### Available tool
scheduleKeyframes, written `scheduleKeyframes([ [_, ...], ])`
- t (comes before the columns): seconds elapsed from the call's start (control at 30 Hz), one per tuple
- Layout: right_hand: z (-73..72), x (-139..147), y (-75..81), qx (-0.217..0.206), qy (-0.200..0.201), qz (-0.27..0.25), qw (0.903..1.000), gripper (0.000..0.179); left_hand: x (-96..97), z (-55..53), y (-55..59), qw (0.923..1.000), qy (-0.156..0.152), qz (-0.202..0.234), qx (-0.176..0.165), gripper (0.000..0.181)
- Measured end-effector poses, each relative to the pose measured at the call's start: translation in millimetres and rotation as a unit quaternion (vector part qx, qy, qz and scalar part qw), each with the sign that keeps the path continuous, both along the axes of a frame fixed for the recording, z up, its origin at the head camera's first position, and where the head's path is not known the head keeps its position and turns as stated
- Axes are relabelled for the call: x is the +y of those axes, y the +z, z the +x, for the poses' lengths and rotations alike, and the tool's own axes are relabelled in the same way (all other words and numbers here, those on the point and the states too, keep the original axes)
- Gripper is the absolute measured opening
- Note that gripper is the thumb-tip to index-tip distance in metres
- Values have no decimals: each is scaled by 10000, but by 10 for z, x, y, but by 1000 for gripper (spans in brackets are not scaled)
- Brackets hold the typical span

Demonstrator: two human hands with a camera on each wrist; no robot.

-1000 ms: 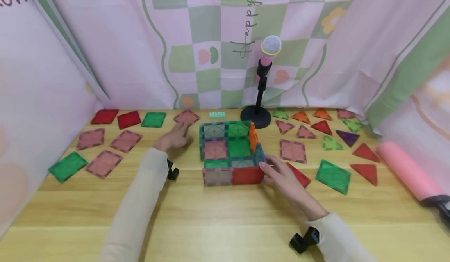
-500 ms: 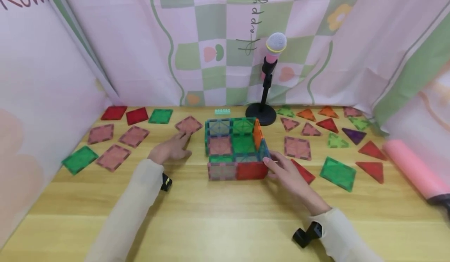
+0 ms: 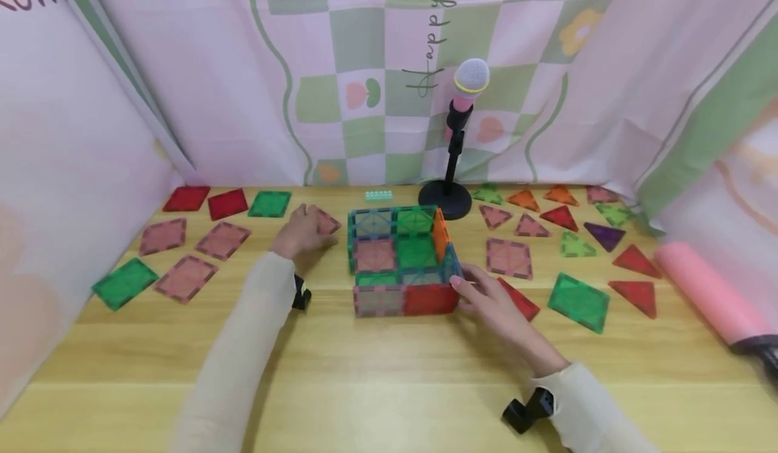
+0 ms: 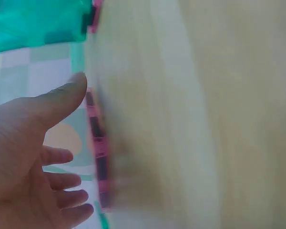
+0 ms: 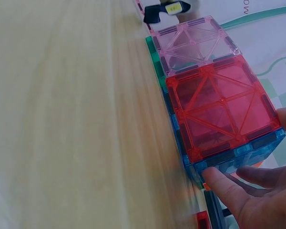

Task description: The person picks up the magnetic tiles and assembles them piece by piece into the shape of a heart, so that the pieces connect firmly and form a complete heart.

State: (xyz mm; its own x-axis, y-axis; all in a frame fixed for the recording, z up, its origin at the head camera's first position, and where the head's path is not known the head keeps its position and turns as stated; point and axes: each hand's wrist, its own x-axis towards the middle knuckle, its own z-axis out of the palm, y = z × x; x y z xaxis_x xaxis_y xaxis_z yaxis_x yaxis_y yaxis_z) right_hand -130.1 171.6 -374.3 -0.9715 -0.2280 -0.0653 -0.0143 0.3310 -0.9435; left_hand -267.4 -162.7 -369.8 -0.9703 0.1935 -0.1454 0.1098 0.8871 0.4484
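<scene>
Box (image 3: pixel 428 300) hasn't budged, our right hand (image 3: pixel 491 299) holds its near right corner, and our left hand (image 3: pixel 300 232) has just shifted over the pink tile (image 3: pixel 328 221), still wide, so we're probably at the grab step; tile's half hidden beneath it, poking out toward the box

Microphone (image 3: pixel 471 76) on black stand (image 3: pixel 448 193); patterned curtain (image 3: pixel 358 38) behind; pink cylinder (image 3: pixel 708 294) right.
</scene>
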Motion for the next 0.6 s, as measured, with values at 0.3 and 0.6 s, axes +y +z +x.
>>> scheduleKeyframes([
  [0.3,16,-10,26,-86,-68,50,9999,53,-25,-50,-20,9987,-238,-303,334,46],
  [0.6,-5,-19,17,-41,-47,170,9998,54,-135,288,-28,9941,-529,754,567,70],
])
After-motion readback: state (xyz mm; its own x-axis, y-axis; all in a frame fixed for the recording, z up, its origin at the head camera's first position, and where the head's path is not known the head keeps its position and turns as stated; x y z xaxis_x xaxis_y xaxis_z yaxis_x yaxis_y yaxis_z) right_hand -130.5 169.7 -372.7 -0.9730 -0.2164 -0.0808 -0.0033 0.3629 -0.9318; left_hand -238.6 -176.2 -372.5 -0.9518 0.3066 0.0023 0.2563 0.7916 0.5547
